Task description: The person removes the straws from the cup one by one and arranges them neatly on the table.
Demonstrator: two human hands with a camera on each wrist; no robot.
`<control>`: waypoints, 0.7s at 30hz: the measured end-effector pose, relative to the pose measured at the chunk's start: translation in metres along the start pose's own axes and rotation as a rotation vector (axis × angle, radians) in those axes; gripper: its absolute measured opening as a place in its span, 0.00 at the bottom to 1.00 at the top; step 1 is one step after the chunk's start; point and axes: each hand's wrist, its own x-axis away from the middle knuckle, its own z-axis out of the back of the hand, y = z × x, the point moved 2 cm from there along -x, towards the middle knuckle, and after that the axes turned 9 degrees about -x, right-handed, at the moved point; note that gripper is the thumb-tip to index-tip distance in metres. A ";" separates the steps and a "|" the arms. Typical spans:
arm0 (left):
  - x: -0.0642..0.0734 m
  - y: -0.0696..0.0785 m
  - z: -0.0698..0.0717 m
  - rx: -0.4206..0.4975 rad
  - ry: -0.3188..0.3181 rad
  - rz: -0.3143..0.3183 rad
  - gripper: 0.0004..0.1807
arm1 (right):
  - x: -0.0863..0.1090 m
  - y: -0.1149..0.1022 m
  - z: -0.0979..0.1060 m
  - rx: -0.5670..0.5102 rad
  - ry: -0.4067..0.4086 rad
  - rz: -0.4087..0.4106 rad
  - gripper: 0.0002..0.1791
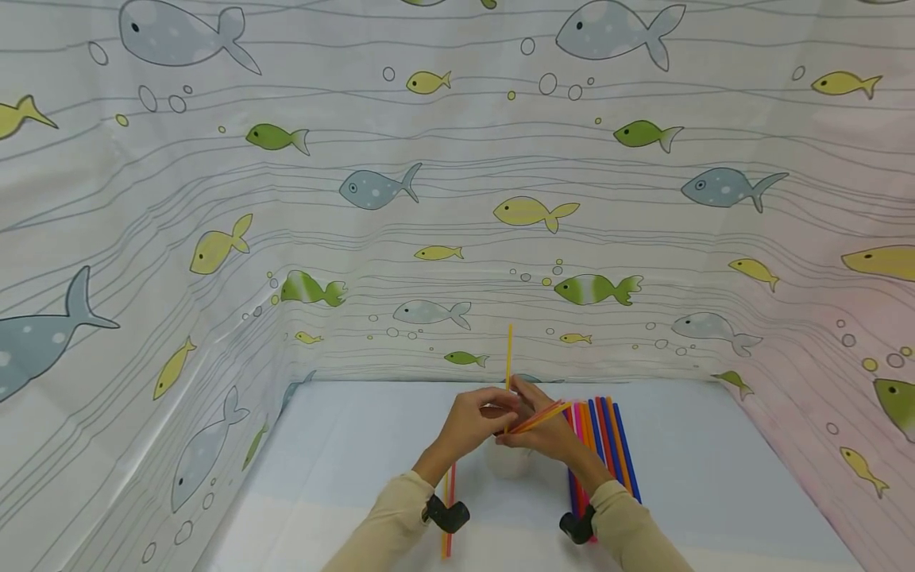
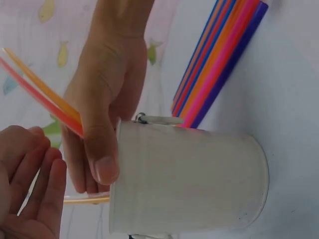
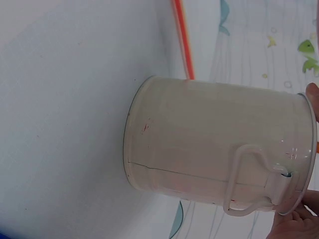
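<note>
A white metal bucket [image 2: 189,179] with small side handles stands upright in front of the person. My right hand [image 1: 546,435] is at its rim, gripping a few orange and red straws [image 2: 47,97] under the thumb, as the left wrist view shows. A yellow straw [image 1: 509,349] rises upright from the bucket's mouth. Beside it is my left hand [image 1: 477,421], its fingers loosely bent over the rim; the left wrist view shows nothing pinched between these fingers [image 2: 50,184]. The inside of the bucket is hidden.
Right of the bucket, a row of blue, orange, red and pink straws [image 1: 608,445] lies on the white table [image 1: 715,477]. A yellow and a red straw [image 1: 450,524] lie near the left forearm. Fish-patterned sheeting [image 1: 457,175] encloses the table's back and sides.
</note>
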 end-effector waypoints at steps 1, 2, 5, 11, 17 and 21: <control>0.000 0.001 -0.002 0.005 -0.016 0.002 0.13 | 0.000 0.001 0.000 0.016 0.003 -0.001 0.51; -0.001 0.001 -0.003 0.008 -0.029 0.000 0.13 | 0.000 0.001 0.000 0.042 0.009 0.003 0.51; -0.001 0.001 -0.008 0.036 -0.060 -0.009 0.12 | 0.000 0.002 0.001 0.122 0.032 0.008 0.51; -0.002 -0.002 -0.015 0.010 -0.086 -0.013 0.13 | 0.001 0.001 0.003 0.131 0.025 0.005 0.50; -0.001 -0.003 -0.019 -0.031 -0.084 0.035 0.12 | 0.000 0.010 0.005 0.075 0.009 0.021 0.51; -0.001 -0.003 -0.020 -0.048 -0.084 0.062 0.12 | 0.001 0.002 0.003 0.063 0.013 0.010 0.50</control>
